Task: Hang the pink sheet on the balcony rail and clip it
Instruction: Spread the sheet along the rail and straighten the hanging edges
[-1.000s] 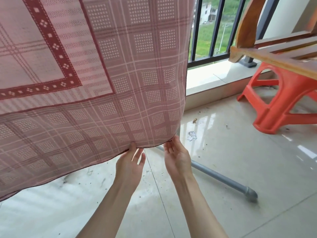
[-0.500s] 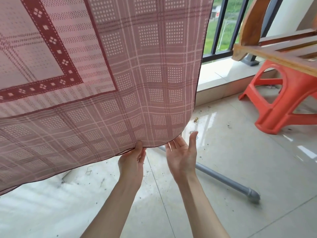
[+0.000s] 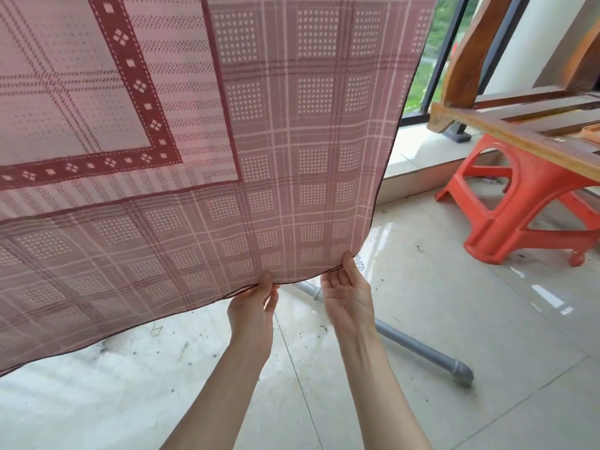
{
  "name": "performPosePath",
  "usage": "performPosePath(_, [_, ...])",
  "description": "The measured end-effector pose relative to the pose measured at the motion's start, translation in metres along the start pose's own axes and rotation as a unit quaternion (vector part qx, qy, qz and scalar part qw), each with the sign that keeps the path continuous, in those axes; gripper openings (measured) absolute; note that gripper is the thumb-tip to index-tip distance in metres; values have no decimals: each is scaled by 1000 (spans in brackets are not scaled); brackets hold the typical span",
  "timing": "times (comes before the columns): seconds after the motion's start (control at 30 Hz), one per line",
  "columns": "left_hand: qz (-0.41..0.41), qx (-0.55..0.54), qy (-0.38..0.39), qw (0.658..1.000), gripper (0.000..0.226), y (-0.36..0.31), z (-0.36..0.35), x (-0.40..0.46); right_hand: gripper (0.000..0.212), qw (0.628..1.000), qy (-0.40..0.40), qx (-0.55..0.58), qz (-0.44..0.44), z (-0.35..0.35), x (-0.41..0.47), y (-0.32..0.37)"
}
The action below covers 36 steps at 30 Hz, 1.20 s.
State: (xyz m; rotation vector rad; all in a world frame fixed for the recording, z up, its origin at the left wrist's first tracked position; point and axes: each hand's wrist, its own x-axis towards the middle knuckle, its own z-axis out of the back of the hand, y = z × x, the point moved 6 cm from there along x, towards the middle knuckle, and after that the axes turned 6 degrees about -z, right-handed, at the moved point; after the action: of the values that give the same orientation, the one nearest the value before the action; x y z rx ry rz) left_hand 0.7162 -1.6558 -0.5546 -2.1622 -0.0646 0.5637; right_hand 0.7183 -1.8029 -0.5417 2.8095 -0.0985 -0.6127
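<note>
The pink sheet (image 3: 246,151), checked with a dark red border band, hangs in front of me and fills the upper left of the view. My left hand (image 3: 255,308) pinches its bottom hem from below. Just to the right, my right hand (image 3: 345,295) holds the hem near the lower right corner, thumb in front of the cloth and fingers behind. The dark balcony rail (image 3: 453,51) shows only as upright bars past the sheet's right edge; its top is out of view. No clip is visible.
An orange plastic stool (image 3: 519,209) stands at the right under a slatted wooden frame (image 3: 535,125). A grey pipe (image 3: 418,349) lies on the glossy tiled floor behind my hands. A raised tiled ledge (image 3: 431,157) runs below the rail.
The sheet's lower right corner has spread to the right, covering more of the rail. My right hand has shifted right along the hem and closed on it; my left hand keeps its pinch.
</note>
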Motion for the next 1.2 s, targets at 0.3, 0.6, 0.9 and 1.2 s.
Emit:
performPosePath(0.3, [78,53,-4,996,8,-7,-5,-14,39,997,-25,-58,45,-4,-12,9])
performPosePath(0.6, [142,487,135,851,41,-111,-33,-113,52,828,-136,-543,-24,-93,-131,48])
performPosePath(0.9, [-174,709,273,627,57,-346,-214,-224,69,683,-142,-714,60,-320,-267,161])
performPosePath(1.2, [-272,677,254,635,63,-495,-396,-349,70,527,-4,-831,177,-541,-370,309])
